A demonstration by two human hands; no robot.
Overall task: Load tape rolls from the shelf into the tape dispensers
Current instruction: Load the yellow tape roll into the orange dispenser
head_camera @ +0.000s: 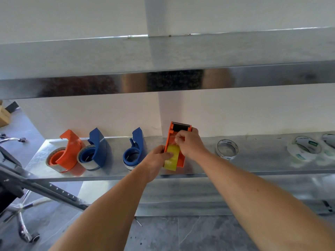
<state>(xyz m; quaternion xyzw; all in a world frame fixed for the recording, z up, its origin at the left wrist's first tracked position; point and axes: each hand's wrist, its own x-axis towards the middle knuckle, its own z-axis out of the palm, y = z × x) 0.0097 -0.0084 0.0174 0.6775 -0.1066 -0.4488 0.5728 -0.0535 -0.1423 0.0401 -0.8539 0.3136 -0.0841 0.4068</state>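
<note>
Two hands meet on the orange dispenser (176,142) I'm working, which sits on the metal shelf (199,165) near its front edge. My left hand (156,158) grips the dispenser's left side, thumb on the yellow tape roll (172,157) seated in it. My right hand (188,143) has its fingers (178,137) pinched together on what looks like the clear tape end, just below the black roller. The dispenser's long axis runs front to back, serrated cutter pointing at the white wall. An upper steel shelf (163,51) overhangs closely, so headroom is tight. To the left stand a blue dispenser (135,149), another blue dispenser (96,149) and an orange one (66,153), smooth curved plastic. To the right, open brushed metal, then a loose tape roll (227,149) and further rolls (306,148).
</note>
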